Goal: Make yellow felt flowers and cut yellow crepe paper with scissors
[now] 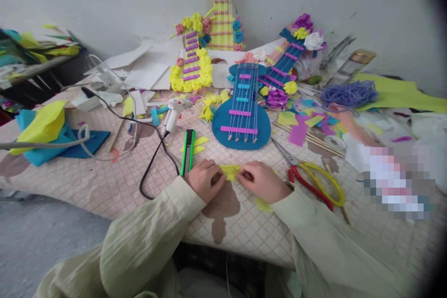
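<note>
A short strip of yellow crepe paper [230, 172] stretches between my hands near the table's front edge. My left hand [205, 179] pinches its left end, and my right hand [262, 180] pinches the right end. Just beyond my left hand lies a green box cutter [188, 152], with yellow paper scraps beside it. A blue paper guitar [240, 123] with purple strings and pink and light-blue bars lies flat beyond the strip. Scissors [307, 174] with red and yellow handles rest to the right of my right hand. Another yellow scrap [264, 205] is partly under my right wrist.
A white glue gun [172, 116] with a black cord stands at left. Decorated paper guitars [191, 63] lean toward the wall. Purple yarn [349, 94], a tape roll [334, 142] and thin sticks [324, 143] lie at right. Folded crepe paper [45, 125] sits at far left.
</note>
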